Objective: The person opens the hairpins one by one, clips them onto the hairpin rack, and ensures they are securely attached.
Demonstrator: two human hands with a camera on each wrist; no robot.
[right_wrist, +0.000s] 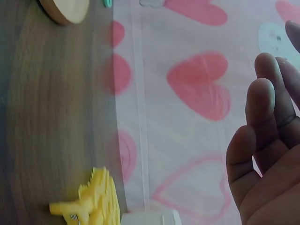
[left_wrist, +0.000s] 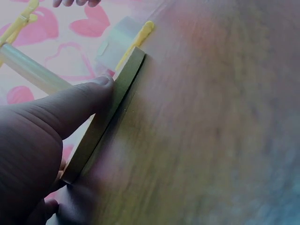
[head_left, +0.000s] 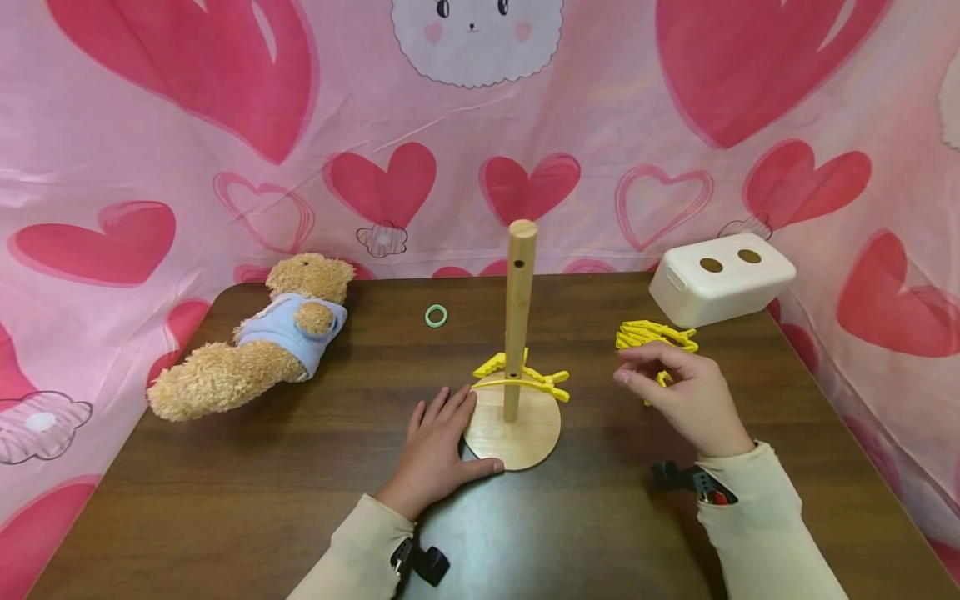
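A wooden stand has a round base (head_left: pixel 513 442) and an upright post (head_left: pixel 521 308) with small dark holes. Thin, knobbly yellow branch-like pieces (head_left: pixel 551 383) stick out on both sides of the post's lower part; how they are fixed is unclear. My left hand (head_left: pixel 438 458) rests on the base's left edge, fingers extended; its thumb (left_wrist: pixel 89 96) lies against the rim. In the air to the stand's right, my right hand (head_left: pixel 686 396) has loosely bent fingers and a gap between thumb and forefinger, holding nothing. Behind it lies a pile of similar yellow pieces (head_left: pixel 645 332), partly hidden by the hand.
A teddy bear (head_left: pixel 288 337) in a light blue top lies at the table's left. A small mint-green ring (head_left: pixel 436 316) is behind the stand. At the back right stands a white box (head_left: pixel 727 287) with two round brown spots. A pink heart-patterned cloth (head_left: pixel 465 183) hangs behind the table.
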